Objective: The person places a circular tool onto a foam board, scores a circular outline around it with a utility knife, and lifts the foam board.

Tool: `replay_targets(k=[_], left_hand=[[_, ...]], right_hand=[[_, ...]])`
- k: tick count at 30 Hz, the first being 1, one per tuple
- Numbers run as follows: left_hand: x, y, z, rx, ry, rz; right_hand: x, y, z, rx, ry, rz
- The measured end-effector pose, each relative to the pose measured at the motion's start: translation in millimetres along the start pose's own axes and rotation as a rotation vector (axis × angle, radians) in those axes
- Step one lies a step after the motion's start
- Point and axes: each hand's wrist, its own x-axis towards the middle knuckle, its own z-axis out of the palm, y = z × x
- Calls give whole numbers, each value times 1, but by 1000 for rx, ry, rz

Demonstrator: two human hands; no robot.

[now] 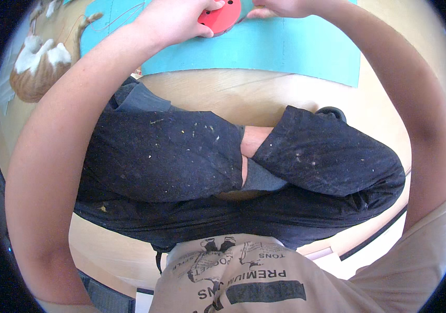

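A flat red disc (226, 17) with several dark holes is at the top edge, over a turquoise mat (254, 54). The thumb and fingers of my left hand (180, 17) grip its left side. To the right of the disc, my right hand (285, 8) has its fingertips bent close to the rim. The frame's edge cuts off part of that hand and of the disc, so whether the right fingers pinch anything is unclear. Left of my left hand, a thin red cord (119, 23) trails across the mat.
An orange-and-white cat (39, 74) lies on the floor at the left, its tail reaching the mat's edge. White-and-brown fur (52, 7) shows beyond it. My crossed legs in dark trousers (176, 156) rest on the pale wooden floor (215, 88) before the mat.
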Motion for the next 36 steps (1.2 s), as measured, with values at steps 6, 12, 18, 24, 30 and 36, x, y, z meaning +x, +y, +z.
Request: replay_targets(k=[6, 12, 18, 24, 30, 36], left_hand=[[-1, -3, 4, 0, 60, 50], [-1, 2, 21, 131, 58, -2], [7, 78, 36, 388, -103, -325], [11, 86, 48, 345, -40, -428], [28, 98, 48, 272, -30, -496], [32, 97, 50, 259, -31, -496]], right_hand=[[-7, 10, -4, -79, -31, 39], [-21, 9, -16, 92, -81, 355], [-22, -32, -71, 583, 186, 273], [67, -64, -147, -117, 60, 106], [140, -68, -145, -433, -142, -56], [176, -70, -123, -460, -255, -235]])
